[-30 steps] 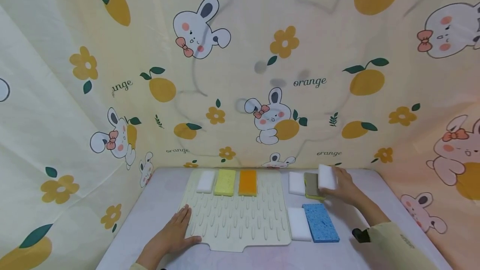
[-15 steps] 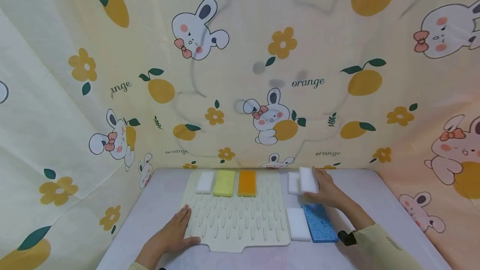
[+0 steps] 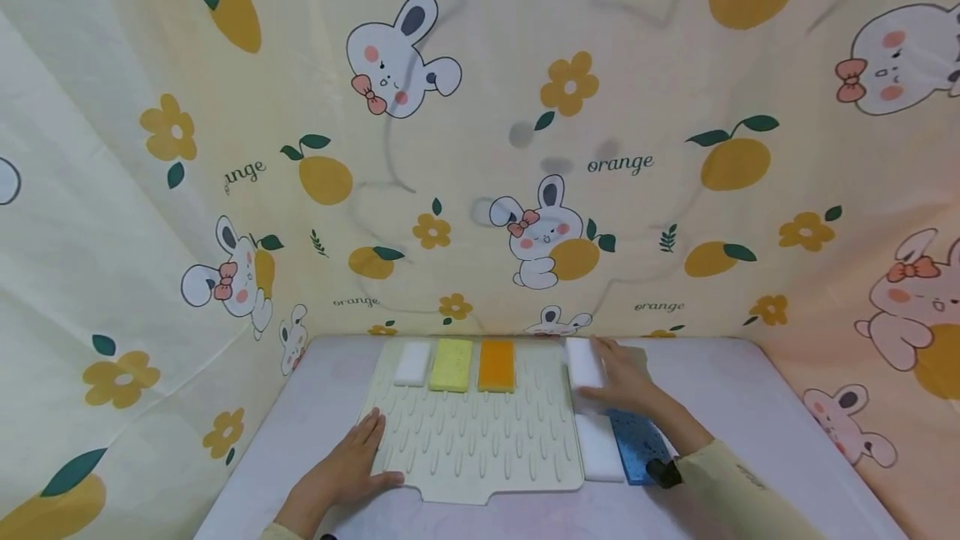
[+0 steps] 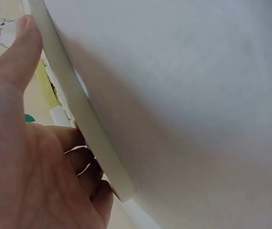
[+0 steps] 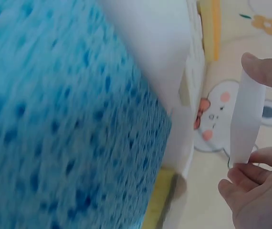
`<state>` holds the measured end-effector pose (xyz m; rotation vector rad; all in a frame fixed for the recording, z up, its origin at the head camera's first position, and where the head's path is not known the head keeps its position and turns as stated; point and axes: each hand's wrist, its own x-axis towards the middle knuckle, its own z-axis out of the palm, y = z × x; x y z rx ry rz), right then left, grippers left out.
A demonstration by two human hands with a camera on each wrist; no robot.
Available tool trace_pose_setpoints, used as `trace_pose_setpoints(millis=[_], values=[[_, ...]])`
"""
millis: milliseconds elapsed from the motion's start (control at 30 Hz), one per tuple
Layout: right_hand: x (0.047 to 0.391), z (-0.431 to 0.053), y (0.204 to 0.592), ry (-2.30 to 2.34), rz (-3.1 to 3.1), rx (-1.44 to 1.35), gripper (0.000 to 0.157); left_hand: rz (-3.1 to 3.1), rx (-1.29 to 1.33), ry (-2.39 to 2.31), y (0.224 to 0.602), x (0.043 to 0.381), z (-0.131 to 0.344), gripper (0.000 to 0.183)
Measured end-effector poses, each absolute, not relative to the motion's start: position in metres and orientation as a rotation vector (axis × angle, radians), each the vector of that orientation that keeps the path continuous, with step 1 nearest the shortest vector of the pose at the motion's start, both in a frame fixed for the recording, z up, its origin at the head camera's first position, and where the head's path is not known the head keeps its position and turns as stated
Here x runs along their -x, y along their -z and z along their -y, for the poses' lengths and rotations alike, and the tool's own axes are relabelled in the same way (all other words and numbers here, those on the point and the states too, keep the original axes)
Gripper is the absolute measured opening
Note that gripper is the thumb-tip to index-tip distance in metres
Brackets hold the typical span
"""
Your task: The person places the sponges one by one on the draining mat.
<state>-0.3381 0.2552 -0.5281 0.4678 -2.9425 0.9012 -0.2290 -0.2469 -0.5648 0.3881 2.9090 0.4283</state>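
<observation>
My right hand (image 3: 626, 386) holds a white sponge (image 3: 585, 363) between thumb and fingertips, above the table at the tray's far right edge. In the right wrist view this sponge (image 5: 246, 121) is pinched at its two ends. My left hand (image 3: 337, 467) lies on the left edge of a cream ridged tray (image 3: 465, 448), fingers extended; the left wrist view shows thumb and fingers along the tray's rim (image 4: 100, 136). Along the tray's far side lie a white sponge (image 3: 412, 363), a yellow sponge (image 3: 451, 365) and an orange sponge (image 3: 497, 366).
Right of the tray lie another white sponge (image 3: 602, 448) and a blue sponge (image 3: 636, 444), partly under my right arm. A grey-and-yellow scouring sponge (image 5: 162, 198) is mostly hidden behind my right hand. A printed curtain (image 3: 465, 190) closes off the back and sides.
My right hand has carried the white sponge leftward, from over the scouring sponge to the tray's right edge. It now covers the white sponge lying there. My left hand has stayed put.
</observation>
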Motion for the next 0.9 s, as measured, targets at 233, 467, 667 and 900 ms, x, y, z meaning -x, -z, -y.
trace_pose_setpoints(millis=[233, 467, 667, 900], values=[[0.342, -0.239, 0.53, -0.89, 2.936, -0.515, 0.114, -2.909, -0.369, -0.437, 0.56, 0.228, 0.245, 0.116], [0.343, -0.226, 0.527, -0.911, 2.94, -0.516, 0.114, -2.901, -0.365, -0.434, 0.561, 0.228, 0.246, 0.116], [0.348, -0.218, 0.533, -0.971, 2.953, -0.55, 0.114, -2.905, -0.365, -0.435, 0.564, 0.228, 0.247, 0.116], [0.355, -0.207, 0.535, -0.957, 3.003, -0.525, 0.116, -2.902, -0.376, -0.437, 0.562, 0.228, 0.246, 0.116]])
